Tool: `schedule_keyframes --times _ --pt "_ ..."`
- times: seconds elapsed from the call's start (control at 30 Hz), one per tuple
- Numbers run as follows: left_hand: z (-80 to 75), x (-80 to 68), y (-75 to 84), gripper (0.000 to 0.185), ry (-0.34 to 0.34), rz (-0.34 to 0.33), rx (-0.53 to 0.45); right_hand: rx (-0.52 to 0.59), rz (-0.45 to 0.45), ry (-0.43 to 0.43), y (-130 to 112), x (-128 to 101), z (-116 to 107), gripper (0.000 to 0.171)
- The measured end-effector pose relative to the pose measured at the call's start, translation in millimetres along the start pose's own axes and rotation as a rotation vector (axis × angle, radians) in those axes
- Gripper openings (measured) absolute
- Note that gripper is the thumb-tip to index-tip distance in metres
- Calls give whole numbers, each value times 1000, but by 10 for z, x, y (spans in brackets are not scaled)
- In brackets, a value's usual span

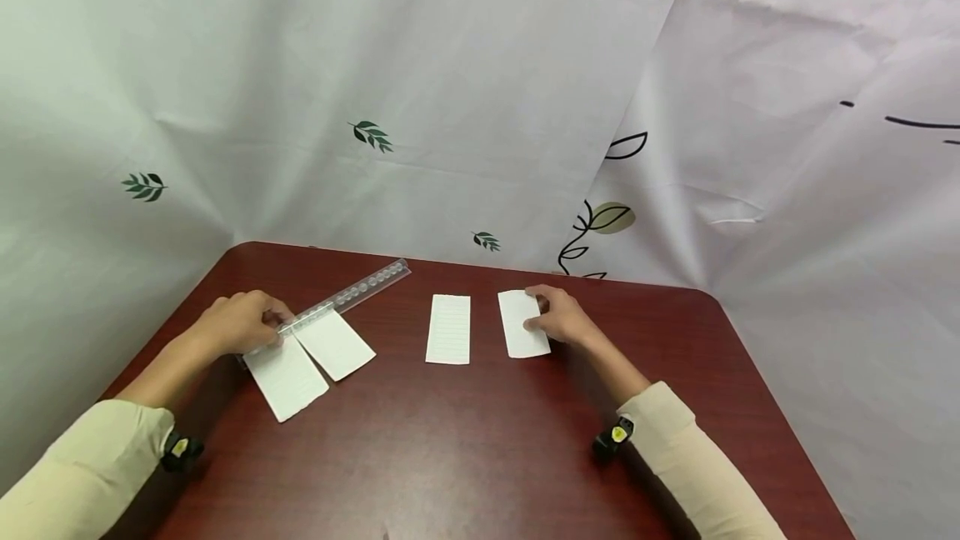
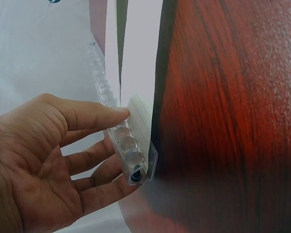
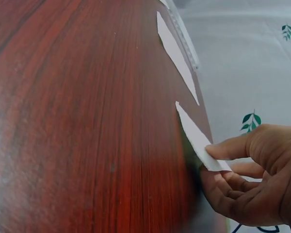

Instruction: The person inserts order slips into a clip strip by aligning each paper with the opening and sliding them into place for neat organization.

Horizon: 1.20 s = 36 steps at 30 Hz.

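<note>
The left hand (image 1: 238, 322) rests on the near end of a clear plastic ruler (image 1: 347, 297), its fingers lightly curled about the ruler's edge and pressing it down across a lined sheet of paper (image 1: 307, 359) at the left of the dark red table (image 1: 465, 457); pinned this way the ruler can serve as a straight edge, and the sheet already lies as two strips that fan apart below it, probably a tear line, though from the head view the split could also be a deep fold. In the left wrist view the fingertips (image 2: 119, 112) sit on the ruler's top beside its row of round bumps, with the paper's edge just under them. The right hand (image 1: 558, 319) is well apart from the left, pinching the right edge of a small paper slip (image 1: 522, 323) between thumb and fingers, so that this edge lifts slightly off the wood. Another lined slip (image 1: 448, 329) lies flat between the two hands, untouched. A printed cloth backdrop (image 1: 480, 107) hangs behind the table.
</note>
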<state>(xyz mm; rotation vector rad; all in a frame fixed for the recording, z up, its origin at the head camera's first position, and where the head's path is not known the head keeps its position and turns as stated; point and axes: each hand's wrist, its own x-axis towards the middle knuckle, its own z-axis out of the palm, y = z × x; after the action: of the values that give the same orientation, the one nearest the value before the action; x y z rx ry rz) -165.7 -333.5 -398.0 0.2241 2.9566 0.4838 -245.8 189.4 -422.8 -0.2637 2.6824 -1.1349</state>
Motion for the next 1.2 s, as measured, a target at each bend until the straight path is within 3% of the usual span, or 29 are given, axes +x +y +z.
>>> schedule_keyframes --times 0.3,0.5,0.8,1.2 --pt "13 10 -30 35 -2 5 -2 127 93 7 77 93 -52 76" --pt "15 22 -34 35 2 9 3 164 129 2 84 177 -99 61" --pt "11 8 -35 34 -10 -4 -6 180 109 35 76 298 -114 39" --pt "-14 -5 -21 33 -13 14 4 133 35 133 83 441 -53 34"
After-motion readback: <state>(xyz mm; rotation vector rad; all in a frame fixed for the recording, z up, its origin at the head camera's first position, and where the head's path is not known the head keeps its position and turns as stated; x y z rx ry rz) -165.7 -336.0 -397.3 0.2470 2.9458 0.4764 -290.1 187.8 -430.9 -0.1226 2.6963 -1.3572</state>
